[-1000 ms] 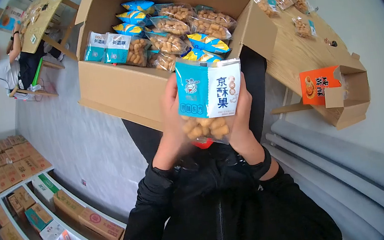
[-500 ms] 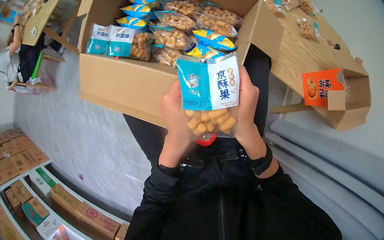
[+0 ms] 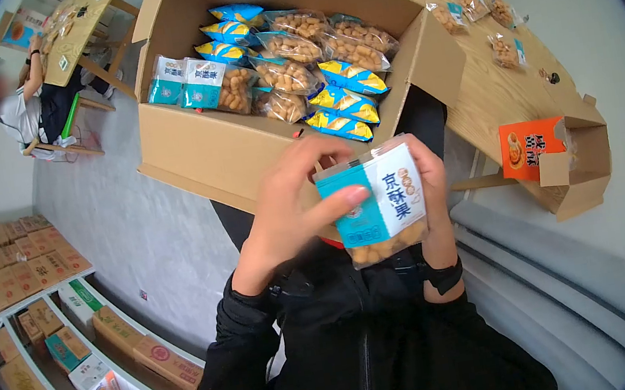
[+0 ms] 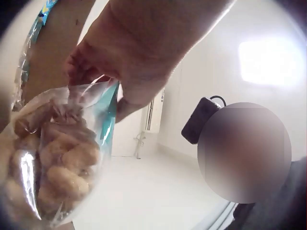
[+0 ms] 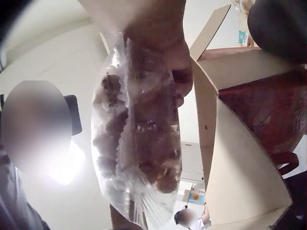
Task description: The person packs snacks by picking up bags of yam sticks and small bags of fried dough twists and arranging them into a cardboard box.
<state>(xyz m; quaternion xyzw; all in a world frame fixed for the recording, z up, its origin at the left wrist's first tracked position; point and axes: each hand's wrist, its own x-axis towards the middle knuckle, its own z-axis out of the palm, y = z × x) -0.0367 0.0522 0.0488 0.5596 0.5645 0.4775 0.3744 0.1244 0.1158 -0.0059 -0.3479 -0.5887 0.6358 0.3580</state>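
Observation:
In front of the chest, a clear snack bag (image 3: 402, 207) of small golden-brown pieces, with a teal and white label, is held tilted. My left hand (image 3: 291, 210) pinches its upper left part, thumb across the teal label and fingers behind. The right hand (image 3: 435, 199) grips the right edge. From the left wrist, the bag's pieces (image 4: 67, 165) show through the clear film below the fingers. The right wrist view gives the bag's seamed back (image 5: 136, 129), with fingers along its side. Just beyond the hands stands an open cardboard box (image 3: 200, 150) filled with similar bags and blue-yellow packets (image 3: 344, 104).
To the right, a wooden table (image 3: 494, 104) bears several snack bags (image 3: 503, 51) and an open orange-fronted carton (image 3: 532, 150). Boxes fill a white shelf (image 3: 148, 386) at lower left. Another person (image 3: 21, 107) sits at a far table (image 3: 82, 36).
The bag has moved down and right and tilted. My left hand has shifted from its left edge to the upper left, thumb now over the label. More blue-yellow packets show in the box.

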